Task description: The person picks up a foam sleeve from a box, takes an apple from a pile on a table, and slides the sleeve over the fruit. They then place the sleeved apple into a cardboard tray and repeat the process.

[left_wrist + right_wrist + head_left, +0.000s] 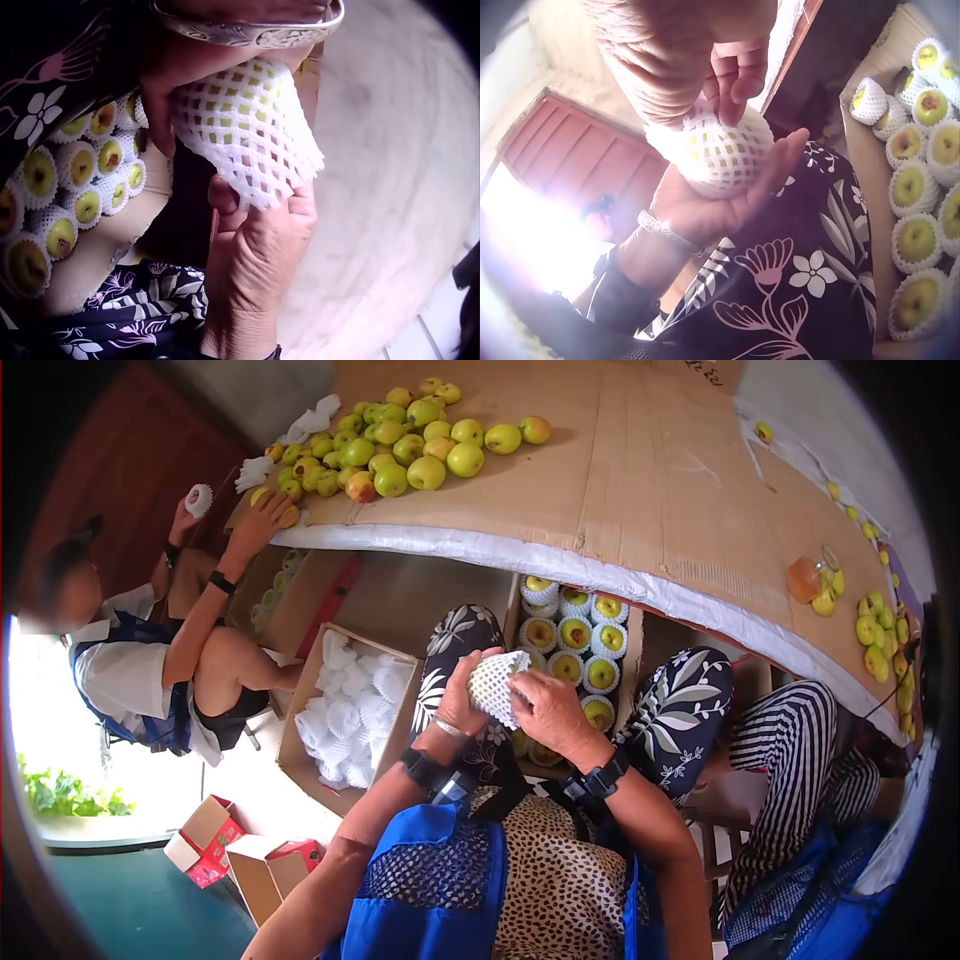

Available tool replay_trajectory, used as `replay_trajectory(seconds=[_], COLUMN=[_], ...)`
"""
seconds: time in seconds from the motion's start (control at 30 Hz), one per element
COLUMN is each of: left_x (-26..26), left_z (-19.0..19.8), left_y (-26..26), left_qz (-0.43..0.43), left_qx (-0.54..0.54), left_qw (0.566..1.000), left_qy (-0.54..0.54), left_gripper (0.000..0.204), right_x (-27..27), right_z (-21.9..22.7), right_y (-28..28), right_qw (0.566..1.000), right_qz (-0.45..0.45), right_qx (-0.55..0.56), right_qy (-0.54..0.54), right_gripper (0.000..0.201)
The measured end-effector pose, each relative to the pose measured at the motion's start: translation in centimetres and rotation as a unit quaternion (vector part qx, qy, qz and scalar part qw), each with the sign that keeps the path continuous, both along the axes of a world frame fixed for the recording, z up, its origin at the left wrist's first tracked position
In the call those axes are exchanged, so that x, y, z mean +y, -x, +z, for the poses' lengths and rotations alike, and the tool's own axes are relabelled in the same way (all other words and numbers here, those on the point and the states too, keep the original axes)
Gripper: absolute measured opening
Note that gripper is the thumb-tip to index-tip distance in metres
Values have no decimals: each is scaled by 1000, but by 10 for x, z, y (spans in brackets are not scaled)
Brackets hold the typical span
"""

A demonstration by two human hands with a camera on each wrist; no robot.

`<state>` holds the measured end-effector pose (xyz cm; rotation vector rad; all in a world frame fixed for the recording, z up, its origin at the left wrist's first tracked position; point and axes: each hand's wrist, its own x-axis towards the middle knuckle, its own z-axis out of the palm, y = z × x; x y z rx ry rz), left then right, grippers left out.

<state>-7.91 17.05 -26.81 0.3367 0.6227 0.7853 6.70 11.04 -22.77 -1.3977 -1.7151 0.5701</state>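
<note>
Over my lap, my left hand [460, 702] holds a green apple [214, 120] from below, palm against it and a bangle on the wrist. A white foam net sleeve [493, 688] covers the apple, whose green skin shows through the mesh. My right hand [558, 712] pinches the loose end of the sleeve between thumb and fingers. In the left wrist view that end narrows past the apple toward the right fingers [259, 225]. Just beyond my hands stands a cardboard box [622, 690] with rows of sleeved apples [915, 240].
To the left, an open carton [290, 745] is heaped with foam sleeves [345, 710]. Loose apples [410, 450] lie piled on the cardboard-covered table [620, 490]. Another person [150, 650] sits at the left, reaching onto it. Striped trousers [785, 760] show close on my right.
</note>
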Motion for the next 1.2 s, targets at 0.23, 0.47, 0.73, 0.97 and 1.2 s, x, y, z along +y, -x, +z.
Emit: replay_trajectory(seconds=[0.23,0.47,0.73,0.97,1.2], left_x=[2,-1,-11,-12,-11], left_z=[11,6,4,-26,-14], left_y=[-3,1,-8,-4,-5], left_qz=[-6,-19,56,43,45], left_qx=[-13,12,95,112,97], left_qw=[1000,999,990,987,993], left_qy=[26,-28,-93,-110,-58], left_gripper=[50,47,20,35,31], right_x=[0,1,4,4,7], right_z=[6,4,-1,1,-8], right_y=[-9,-7,1,2,3], right_qw=[999,992,993,996,999], right_qz=[-25,-23,2,-23,-23], right_qx=[34,124,116,77,16], right_qy=[15,24,0,27,31], right_gripper=[13,34,51,55,56])
